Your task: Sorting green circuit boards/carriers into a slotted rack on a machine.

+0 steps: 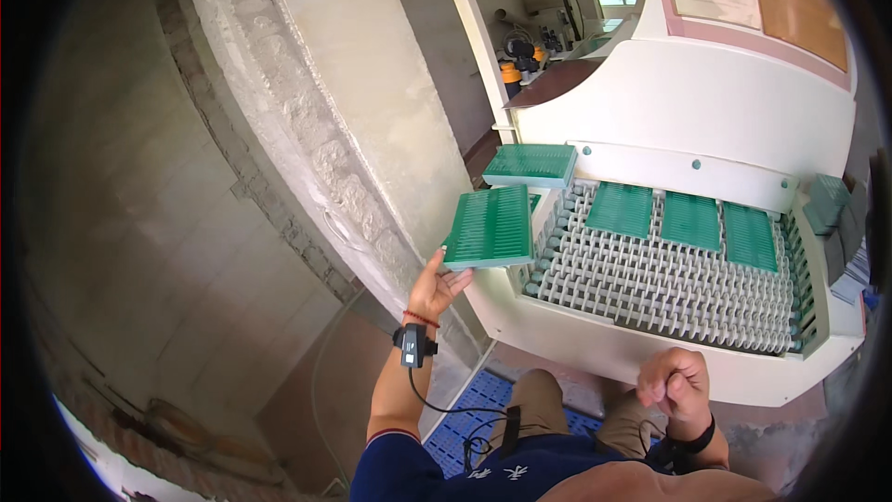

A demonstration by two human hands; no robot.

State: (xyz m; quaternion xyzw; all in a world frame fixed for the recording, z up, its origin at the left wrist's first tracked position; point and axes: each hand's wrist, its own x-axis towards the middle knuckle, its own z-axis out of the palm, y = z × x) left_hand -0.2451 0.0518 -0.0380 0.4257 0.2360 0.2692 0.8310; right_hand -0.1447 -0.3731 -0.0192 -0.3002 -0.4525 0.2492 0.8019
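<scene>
My left hand (439, 286) grips the near left corner of a stack of green circuit board panels (490, 226), thumb at the edge and fingers underneath. The stack is at the left end of the roller conveyor; whether it also rests on the machine is hidden. My right hand (676, 386) hovers before the machine's front edge, fingers curled in, with nothing visible in them. Three separate green panels lie on the rollers toward the far side: a left one (621, 209), a middle one (690, 220) and a right one (750, 236).
Another stack of green panels (530, 165) sits at the conveyor's far left corner. White rollers (650, 293) fill the machine bed, framed by a cream housing (688, 112). A concrete pillar (307, 112) stands at left. Blue slatted matting (478, 409) lies under me.
</scene>
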